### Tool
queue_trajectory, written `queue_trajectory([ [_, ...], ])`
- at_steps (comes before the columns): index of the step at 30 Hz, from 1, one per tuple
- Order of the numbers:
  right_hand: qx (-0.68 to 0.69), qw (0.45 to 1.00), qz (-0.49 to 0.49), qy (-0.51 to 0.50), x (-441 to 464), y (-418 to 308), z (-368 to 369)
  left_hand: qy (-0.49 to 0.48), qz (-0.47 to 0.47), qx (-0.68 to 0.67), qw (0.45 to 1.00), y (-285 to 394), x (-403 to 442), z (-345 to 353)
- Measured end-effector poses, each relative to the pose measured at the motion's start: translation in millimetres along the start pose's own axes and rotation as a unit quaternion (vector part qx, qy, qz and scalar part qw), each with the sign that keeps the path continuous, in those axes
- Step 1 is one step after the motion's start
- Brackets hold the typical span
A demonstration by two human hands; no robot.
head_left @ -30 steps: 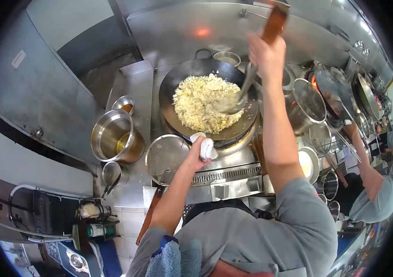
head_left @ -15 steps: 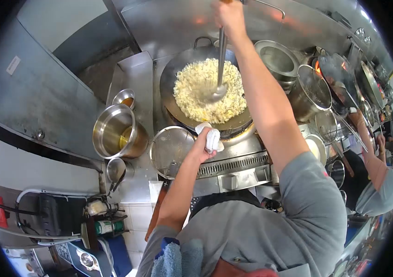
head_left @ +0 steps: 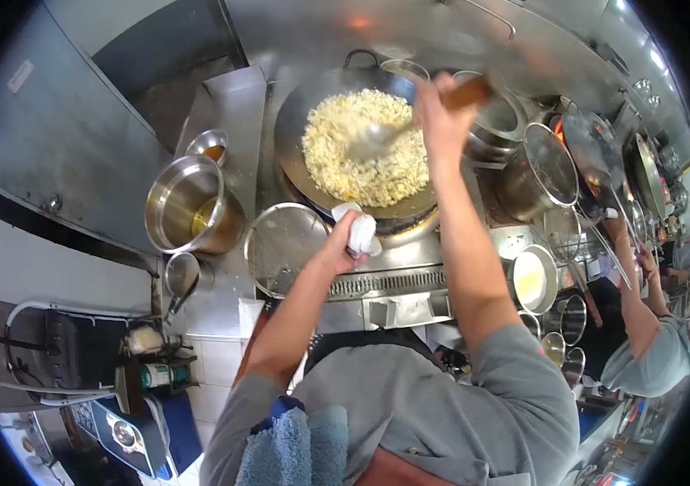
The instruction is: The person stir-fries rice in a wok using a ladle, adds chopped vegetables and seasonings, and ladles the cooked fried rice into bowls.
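I'm looking over a stainless-steel worktop (head_left: 236,113), with a steel wall (head_left: 304,32) beyond the hands and a grey door (head_left: 29,130) past the left. I count one wok (head_left: 291,142), just ahead of the left hand (head_left: 341,243) and left of the right hand (head_left: 446,121), holding yellow-flecked rice (head_left: 381,178). The right is clenched on one ladle (head_left: 372,142), its blurred bowl over the rice. The left grasps one white cloth (head_left: 361,235) by the wok's near rim; I can't tell whether they touch. Left of it sit one round strainer (head_left: 284,247), one deep pot (head_left: 187,198) and one small bowl (head_left: 208,147).
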State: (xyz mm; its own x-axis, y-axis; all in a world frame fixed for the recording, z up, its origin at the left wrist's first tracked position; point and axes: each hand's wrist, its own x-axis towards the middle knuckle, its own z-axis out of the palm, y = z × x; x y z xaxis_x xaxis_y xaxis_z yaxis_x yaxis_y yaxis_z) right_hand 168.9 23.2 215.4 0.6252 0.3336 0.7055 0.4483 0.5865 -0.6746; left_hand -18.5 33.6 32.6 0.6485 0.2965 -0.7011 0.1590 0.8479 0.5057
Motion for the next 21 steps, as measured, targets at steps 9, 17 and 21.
queue_trajectory([
  [9,0.029,0.999,0.009,-0.013,15.8,16.1,-30.1,-0.013,0.016,0.001,1.0,-6.4,6.0,-2.4],
  [17,0.012,0.994,0.013,0.109,100.7,50.5,2.4,0.004,0.033,-0.018,0.999,-4.7,-0.8,3.8],
  [21,0.117,0.98,0.161,-0.025,94.4,1.3,29.8,-0.006,0.029,-0.089,0.996,-4.4,-1.1,1.5],
])
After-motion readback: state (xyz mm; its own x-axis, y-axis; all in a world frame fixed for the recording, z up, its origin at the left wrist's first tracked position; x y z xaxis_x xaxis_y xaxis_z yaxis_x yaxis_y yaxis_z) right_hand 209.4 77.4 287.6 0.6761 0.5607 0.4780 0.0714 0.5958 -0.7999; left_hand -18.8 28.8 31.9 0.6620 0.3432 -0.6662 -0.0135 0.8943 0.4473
